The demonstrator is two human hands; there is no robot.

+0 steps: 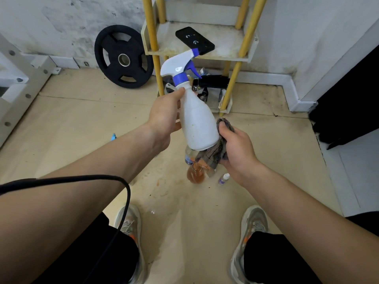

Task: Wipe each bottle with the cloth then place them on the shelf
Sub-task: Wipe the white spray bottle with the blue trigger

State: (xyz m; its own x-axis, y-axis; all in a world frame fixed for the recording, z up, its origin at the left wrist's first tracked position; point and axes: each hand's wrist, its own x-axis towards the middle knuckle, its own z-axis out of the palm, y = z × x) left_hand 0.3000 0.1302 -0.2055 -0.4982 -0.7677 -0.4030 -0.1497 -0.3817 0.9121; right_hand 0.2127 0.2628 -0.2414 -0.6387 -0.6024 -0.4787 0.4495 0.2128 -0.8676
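My left hand (164,113) grips a white spray bottle (196,119) with a blue-and-white trigger head, holding it tilted in the air by its upper body. My right hand (235,146) holds a grey cloth (217,148) bunched against the bottle's lower right side and base. Below them on the floor stand a bottle of orange liquid (195,175), a clear bottle (189,155) partly hidden by the cloth, and a tiny dropper bottle (224,178). The shelf (225,55) with yellow posts stands ahead; a black device (194,40) lies on it.
A black weight plate (123,56) leans on the wall left of the shelf. Dark straps and clutter (213,82) fill the shelf's bottom level. A white metal frame (18,78) is at far left, a black panel (348,103) at right. My shoes (252,224) stand below.
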